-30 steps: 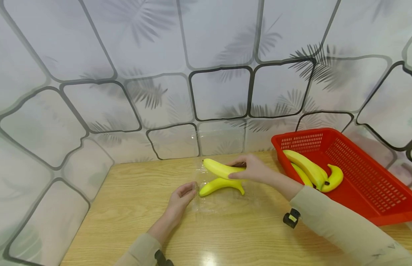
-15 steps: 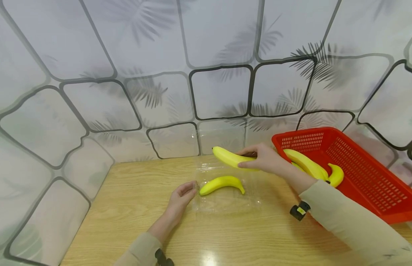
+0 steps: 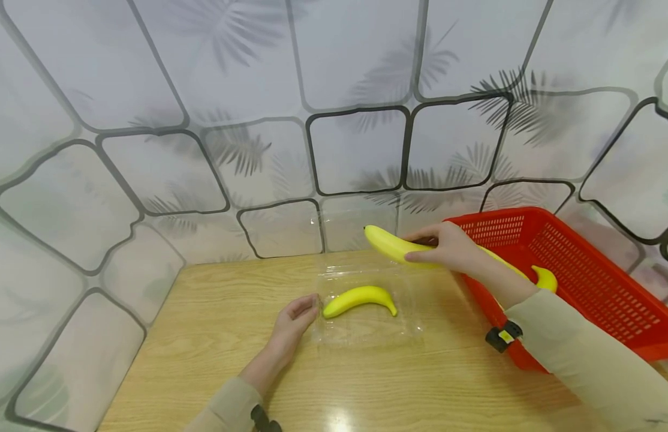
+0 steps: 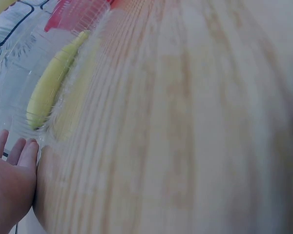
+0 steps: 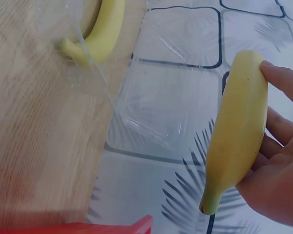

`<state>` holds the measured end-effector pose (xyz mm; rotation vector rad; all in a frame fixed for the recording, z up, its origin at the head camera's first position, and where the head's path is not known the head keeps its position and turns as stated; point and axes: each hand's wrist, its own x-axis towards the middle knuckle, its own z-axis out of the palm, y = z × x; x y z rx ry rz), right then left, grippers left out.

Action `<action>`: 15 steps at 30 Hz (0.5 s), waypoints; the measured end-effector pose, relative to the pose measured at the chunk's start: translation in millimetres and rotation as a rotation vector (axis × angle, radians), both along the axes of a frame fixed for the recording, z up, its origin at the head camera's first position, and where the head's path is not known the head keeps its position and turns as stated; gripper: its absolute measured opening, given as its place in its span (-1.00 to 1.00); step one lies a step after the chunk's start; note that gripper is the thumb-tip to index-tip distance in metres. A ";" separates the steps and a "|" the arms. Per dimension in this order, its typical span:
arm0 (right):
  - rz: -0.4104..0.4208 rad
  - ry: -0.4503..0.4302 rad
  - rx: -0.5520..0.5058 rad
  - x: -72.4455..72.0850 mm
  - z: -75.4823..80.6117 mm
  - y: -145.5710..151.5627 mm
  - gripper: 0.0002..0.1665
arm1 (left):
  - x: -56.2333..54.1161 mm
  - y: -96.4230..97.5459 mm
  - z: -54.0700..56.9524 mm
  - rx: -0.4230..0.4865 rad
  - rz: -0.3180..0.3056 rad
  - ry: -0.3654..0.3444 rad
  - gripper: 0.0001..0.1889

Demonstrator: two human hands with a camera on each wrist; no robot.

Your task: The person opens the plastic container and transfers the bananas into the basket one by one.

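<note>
A yellow banana [image 3: 396, 246] is held in my right hand [image 3: 444, 246], raised above the table beside the red basket. In the right wrist view, my right thumb and fingers grip the banana [image 5: 239, 126] along one side. Another banana [image 3: 361, 300] lies inside a clear plastic clamshell box [image 3: 366, 333], whose lid stands raised at the back. My left hand [image 3: 293, 321] rests at the left side of that box. In the left wrist view, the fingertips of my left hand [image 4: 12, 180] touch the box's wall, fairly straight.
A red plastic basket [image 3: 598, 300] with perforated walls stands on the right. Bananas [image 3: 544, 279] lie in it, partly hidden by my right arm. The wooden table [image 3: 215, 336] meets a patterned wall [image 3: 355, 156] at the back and left.
My right hand has lifted its banana up and to the right, away from the one in the box and towards the basket. My left hand has stayed in place.
</note>
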<state>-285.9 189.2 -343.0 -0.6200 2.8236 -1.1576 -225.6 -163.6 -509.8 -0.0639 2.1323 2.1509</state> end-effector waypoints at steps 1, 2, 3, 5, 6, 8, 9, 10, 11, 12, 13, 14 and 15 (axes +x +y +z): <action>-0.003 0.000 0.001 0.1 1.6 2.3 -0.52 | -0.1 0.0 -0.1 0.001 0.000 -0.003 -0.51; -0.006 0.000 0.002 0.0 2.9 4.7 -0.52 | 0.0 0.1 0.1 0.002 0.001 -0.005 -0.51; -0.010 0.002 0.006 0.0 4.4 7.1 -0.52 | 0.1 0.1 0.0 -0.001 -0.001 -0.003 -0.51; -0.021 -0.002 0.010 -0.2 7.1 12.0 -0.51 | 0.3 0.2 0.2 -0.001 0.000 -0.003 -0.51; -0.032 -0.009 0.010 -0.2 8.6 14.5 -0.50 | 0.5 0.4 0.6 0.000 0.003 -0.004 -0.51; -0.050 -0.015 0.011 -0.4 10.9 19.7 -0.49 | 0.7 0.4 0.6 -0.005 0.004 -0.006 -0.51; -0.059 -0.019 0.010 -0.5 11.9 22.3 -0.48 | 0.9 0.4 0.6 -0.010 0.003 -0.005 -0.50; -0.069 -0.023 0.010 -0.2 13.1 24.7 -0.48 | 0.9 0.4 0.6 -0.012 0.004 -0.008 -0.50; -0.077 -0.023 0.013 -0.3 13.9 27.2 -0.47 | 1.0 0.4 0.6 -0.016 0.004 -0.009 -0.50; -0.085 -0.021 0.013 -0.2 14.8 29.6 -0.46 | 1.1 0.4 0.7 -0.016 0.005 -0.011 -0.50; -0.091 -0.020 0.017 -0.2 15.5 32.0 -0.46 | 1.1 0.4 0.7 -0.016 0.005 -0.012 -0.50; -0.097 -0.019 0.024 0.0 16.4 34.2 -0.46 | 1.0 0.5 0.8 -0.015 0.005 -0.011 -0.50; -0.104 -0.018 0.027 -0.2 16.9 36.4 -0.45 | 1.0 0.6 0.9 -0.015 0.005 -0.008 -0.50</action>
